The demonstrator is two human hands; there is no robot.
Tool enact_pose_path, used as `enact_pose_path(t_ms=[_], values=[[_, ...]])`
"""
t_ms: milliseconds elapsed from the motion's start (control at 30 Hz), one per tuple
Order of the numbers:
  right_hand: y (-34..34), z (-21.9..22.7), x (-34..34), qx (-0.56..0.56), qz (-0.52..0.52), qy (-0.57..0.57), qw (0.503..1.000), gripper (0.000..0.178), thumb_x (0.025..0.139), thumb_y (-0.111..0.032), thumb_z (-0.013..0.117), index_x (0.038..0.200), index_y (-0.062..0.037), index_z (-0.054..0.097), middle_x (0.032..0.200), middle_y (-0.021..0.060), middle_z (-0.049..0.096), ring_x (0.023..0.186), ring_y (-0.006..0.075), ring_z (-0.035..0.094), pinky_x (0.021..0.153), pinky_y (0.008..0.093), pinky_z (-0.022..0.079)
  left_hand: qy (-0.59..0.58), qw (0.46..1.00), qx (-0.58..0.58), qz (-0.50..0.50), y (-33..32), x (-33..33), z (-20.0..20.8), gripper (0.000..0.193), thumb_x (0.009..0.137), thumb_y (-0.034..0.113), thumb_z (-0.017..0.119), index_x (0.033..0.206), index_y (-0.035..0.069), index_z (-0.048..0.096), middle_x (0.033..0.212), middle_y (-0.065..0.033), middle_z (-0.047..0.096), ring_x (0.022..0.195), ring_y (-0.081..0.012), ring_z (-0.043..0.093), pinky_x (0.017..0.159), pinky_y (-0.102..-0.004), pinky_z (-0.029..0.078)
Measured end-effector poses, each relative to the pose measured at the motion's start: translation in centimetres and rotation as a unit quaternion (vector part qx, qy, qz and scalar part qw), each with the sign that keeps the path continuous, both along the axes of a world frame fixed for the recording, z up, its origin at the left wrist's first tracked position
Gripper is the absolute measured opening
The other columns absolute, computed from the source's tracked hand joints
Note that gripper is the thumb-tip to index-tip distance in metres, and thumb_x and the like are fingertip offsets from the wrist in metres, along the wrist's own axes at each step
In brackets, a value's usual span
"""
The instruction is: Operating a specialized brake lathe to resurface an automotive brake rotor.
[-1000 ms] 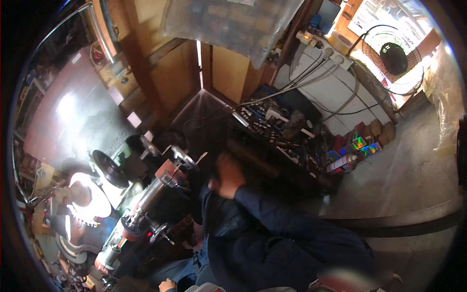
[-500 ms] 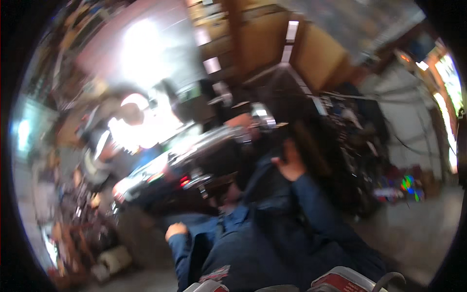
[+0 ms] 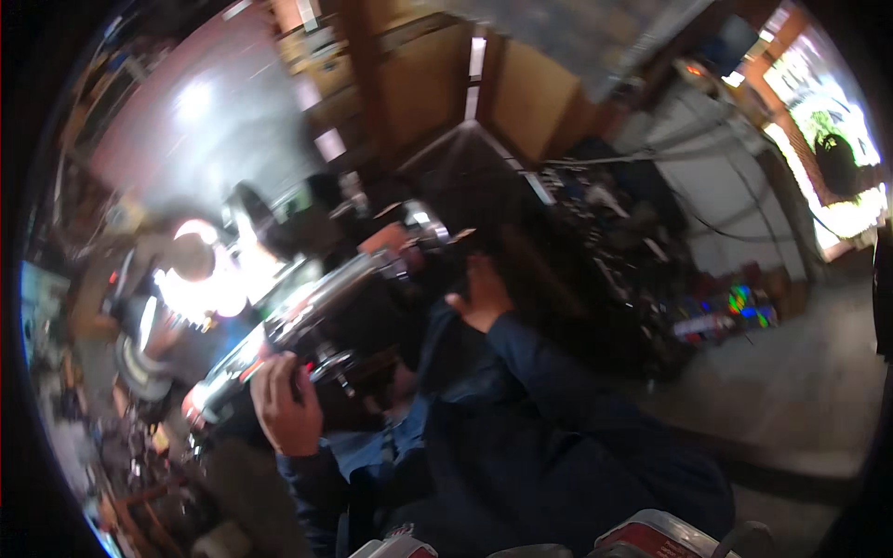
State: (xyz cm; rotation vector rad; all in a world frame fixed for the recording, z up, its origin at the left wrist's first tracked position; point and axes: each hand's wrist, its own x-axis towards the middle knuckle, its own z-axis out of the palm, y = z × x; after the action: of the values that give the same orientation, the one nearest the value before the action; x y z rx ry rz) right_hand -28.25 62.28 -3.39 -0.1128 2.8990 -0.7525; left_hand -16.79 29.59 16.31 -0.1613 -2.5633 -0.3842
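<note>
A long machine with shiny metal ways, like a lathe (image 3: 326, 290), runs from lower left to the middle. My left hand (image 3: 286, 409) is raised before its left part, fingers stretched, back of the hand showing; whether it touches the machine I cannot tell. Just right of that hand sits a chrome crank handle (image 3: 335, 365) on the machine's front. My right hand (image 3: 484, 298) is near the machine's right end, fingers extended and thumb apart, with nothing visible in it. Dark shadow beyond the right hand hides what it may touch.
A bright lamp (image 3: 200, 279) glares behind the machine. To the right lies a dark heap of metal parts (image 3: 605, 223), with cables (image 3: 716, 228) hanging on a pale panel. A colourful shiny package (image 3: 726, 312) sits near the floor. Daylight enters through an opening (image 3: 828, 139) at far right.
My left hand has come up from low beside my body to the machine's front. The view has swung, shifting the scene leftward. My right hand stays near the machine's right end.
</note>
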Motion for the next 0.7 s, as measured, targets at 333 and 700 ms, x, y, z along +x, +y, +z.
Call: enact_pose_path(t_ms=[333,700], values=[[3.3,5.7,4.8,0.008,-0.108,0.162,0.981,0.093,0.09,-0.034,0.068,0.155,0.0056,0.015,0.162,0.0272,0.013,0.151,0.0426,0.014,0.123,0.0436,0.02,-0.243,0.969,-0.033,-0.032,0.1,-9.0,-3.8,0.069,0.076,0.02,0.081,0.135,0.001,0.051,0.125,-0.0197,0.062,0.114,-0.0381,0.057,0.1,-0.0472,0.042],[2.8,2.9,5.3,-0.022,0.025,-0.081,0.996,0.088,0.099,-0.053,0.046,0.158,-0.0002,0.008,0.166,0.0186,0.006,0.153,0.037,0.01,0.122,0.0495,0.021,-0.18,0.978,-0.097,0.04,0.1,-8.3,-6.4,0.077,0.082,0.001,0.07,0.151,0.004,0.035,0.123,-0.0237,0.061,0.111,-0.0386,0.059,0.095,-0.0473,0.044]])
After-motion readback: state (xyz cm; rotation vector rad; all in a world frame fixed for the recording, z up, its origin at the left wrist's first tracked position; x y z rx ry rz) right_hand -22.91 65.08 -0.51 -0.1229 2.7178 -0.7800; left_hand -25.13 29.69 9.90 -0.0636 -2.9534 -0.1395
